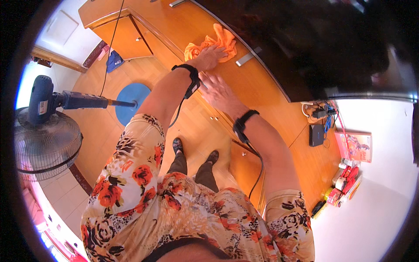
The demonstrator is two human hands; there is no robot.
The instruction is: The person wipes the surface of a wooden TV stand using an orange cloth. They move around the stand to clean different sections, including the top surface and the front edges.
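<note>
My left hand (212, 58) lies on a crumpled orange cloth (226, 37), its fingers spread over the cloth, which rests on the top of a wooden cabinet (258, 88). Closer to me, my right hand (216, 91) is at the cabinet's front edge with its fingers apart and nothing in them. Both wrists wear black straps with cables. Beyond the cloth stands a large dark television (320, 49), with a silver foot (247, 57) on the cabinet top near my left hand.
A standing fan (49, 140) with a round blue base (127, 98) is on the floor at the left. On the cabinet's right part are a black box (316, 135), tangled cables (322, 113), a picture book (356, 145) and small packages (348, 180). A cabinet door (126, 39) stands at the upper left.
</note>
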